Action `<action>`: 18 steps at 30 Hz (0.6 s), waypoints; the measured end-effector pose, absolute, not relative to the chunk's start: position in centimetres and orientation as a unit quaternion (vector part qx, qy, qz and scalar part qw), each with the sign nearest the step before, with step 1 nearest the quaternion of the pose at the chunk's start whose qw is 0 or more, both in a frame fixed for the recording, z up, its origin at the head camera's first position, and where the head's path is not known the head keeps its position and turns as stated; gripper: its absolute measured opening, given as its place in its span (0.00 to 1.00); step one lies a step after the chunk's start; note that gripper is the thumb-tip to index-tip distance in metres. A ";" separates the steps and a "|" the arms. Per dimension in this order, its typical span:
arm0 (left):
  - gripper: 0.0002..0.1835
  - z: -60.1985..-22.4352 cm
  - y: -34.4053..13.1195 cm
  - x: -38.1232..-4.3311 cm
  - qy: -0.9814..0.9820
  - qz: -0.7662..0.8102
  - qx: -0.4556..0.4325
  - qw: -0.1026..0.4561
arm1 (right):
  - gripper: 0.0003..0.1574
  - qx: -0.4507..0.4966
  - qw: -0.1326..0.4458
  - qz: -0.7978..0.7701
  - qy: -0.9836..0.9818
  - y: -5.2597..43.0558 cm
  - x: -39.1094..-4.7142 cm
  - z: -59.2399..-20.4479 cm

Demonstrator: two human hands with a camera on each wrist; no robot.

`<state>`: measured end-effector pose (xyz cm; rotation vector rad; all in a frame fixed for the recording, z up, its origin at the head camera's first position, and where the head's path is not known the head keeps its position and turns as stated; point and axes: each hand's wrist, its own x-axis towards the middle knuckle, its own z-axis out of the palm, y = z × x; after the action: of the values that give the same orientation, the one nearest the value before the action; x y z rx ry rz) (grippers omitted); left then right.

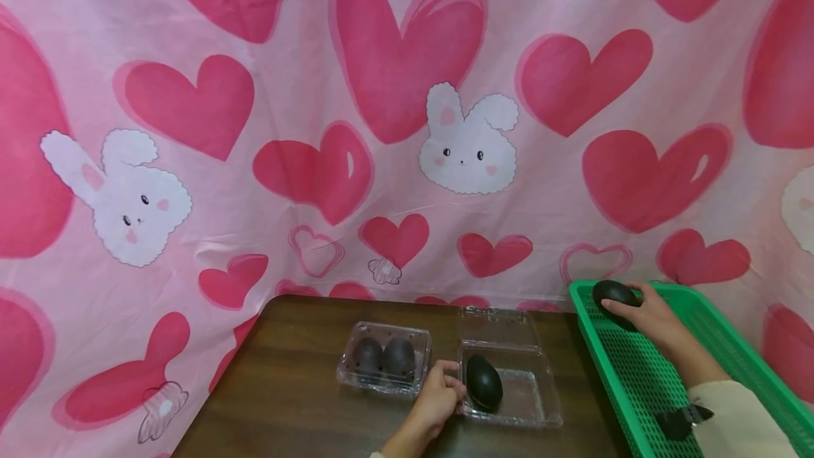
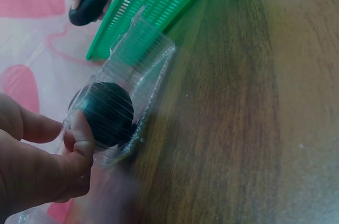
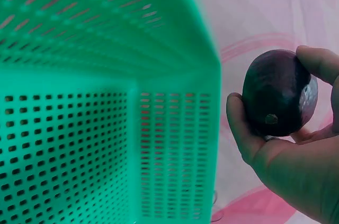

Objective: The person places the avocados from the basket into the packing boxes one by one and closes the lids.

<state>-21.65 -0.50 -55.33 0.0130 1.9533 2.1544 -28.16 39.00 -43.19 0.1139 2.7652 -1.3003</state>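
Observation:
In the head view my right hand grips a dark avocado near the far left corner of a green basket. Its stem scar shows in the right wrist view, where thumb and fingers wrap the avocado just past the basket's rim. My left hand pinches the left wall of an open clear plastic clamshell box. One avocado lies in the left half of that box, beside the fingers; the left wrist view shows this avocado through the ribbed plastic.
A closed clamshell box with two dark avocados stands left of the open one. The open lid lies back toward the cloth. Behind the brown wooden table hangs a pink cloth with hearts and rabbits.

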 end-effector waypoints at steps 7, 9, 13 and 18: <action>0.22 -55.5 -0.6 -21.7 0.669 0.734 0.005 0.113 | 0.57 0.017 0.043 -0.423 0.905 37.3 -27.5 -41.8; 0.22 -55.5 -0.5 -21.8 0.669 0.735 0.002 0.112 | 0.57 0.012 0.044 -0.421 0.906 36.8 -27.4 -41.5; 0.22 -55.5 -0.5 -21.8 0.669 0.735 0.001 0.112 | 0.57 0.004 0.043 -0.417 0.908 35.5 -27.1 -40.7; 0.22 -55.0 -0.5 -21.6 0.665 0.738 0.003 0.119 | 0.55 -0.005 0.036 -0.419 0.907 33.7 -26.6 -40.0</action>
<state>-21.61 -0.52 -55.03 0.0099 1.9432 2.1575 -26.63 33.67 -40.01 -0.0147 2.7872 -1.2876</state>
